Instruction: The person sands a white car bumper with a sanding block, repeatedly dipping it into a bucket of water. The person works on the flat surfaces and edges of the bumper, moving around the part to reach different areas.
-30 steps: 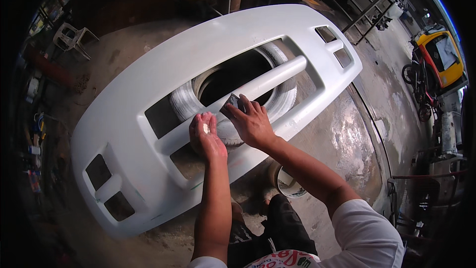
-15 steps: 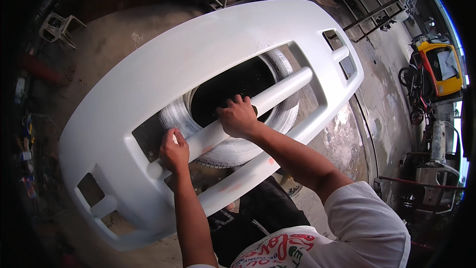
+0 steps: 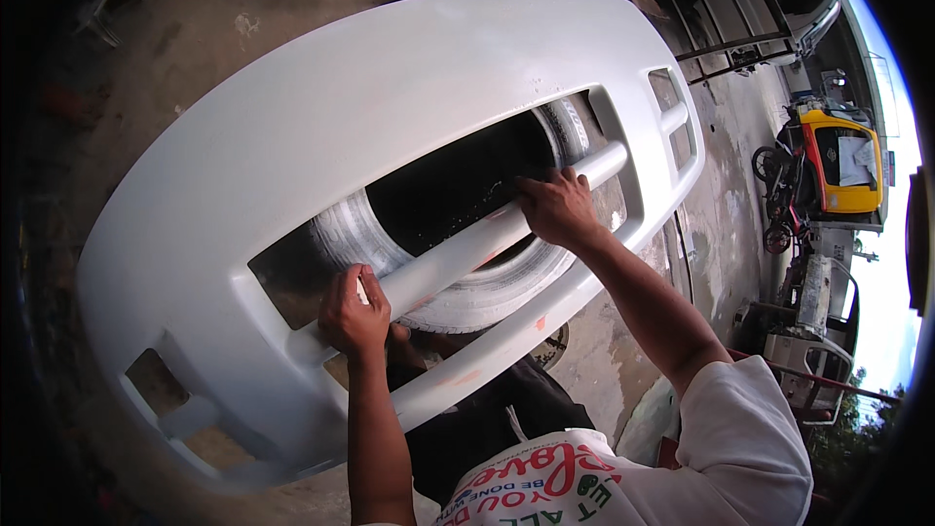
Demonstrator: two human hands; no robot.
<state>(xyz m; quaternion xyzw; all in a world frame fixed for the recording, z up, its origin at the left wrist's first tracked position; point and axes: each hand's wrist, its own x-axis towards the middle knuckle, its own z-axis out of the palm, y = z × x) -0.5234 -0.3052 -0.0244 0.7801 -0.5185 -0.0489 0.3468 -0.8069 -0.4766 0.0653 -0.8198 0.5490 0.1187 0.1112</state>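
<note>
Head view: left hand [image 3: 355,319], curled round a small pale piece [image 3: 362,290], rests by the smooth white crossbar [image 3: 453,255] of a white moulded bumper [image 3: 390,88] over a whitened rubber tyre [image 3: 355,234]; right hand [image 3: 561,209] half-curls over it, palm hidden. Light, even lengthwise strokes should suit.

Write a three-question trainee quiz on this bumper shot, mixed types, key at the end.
1. True or false: the right hand is on the middle bar of the bumper.

2. What shows through the bumper's large central opening?
A) a chair
B) a tyre
C) a motorcycle

3. Fill in: between thumb and fingers, the left hand holds a small ___-coloured object.

Key: 1. True. 2. B, the tyre, its upper side whitish. 3. Pale; the hand hides too much to tell what the object is.
</note>
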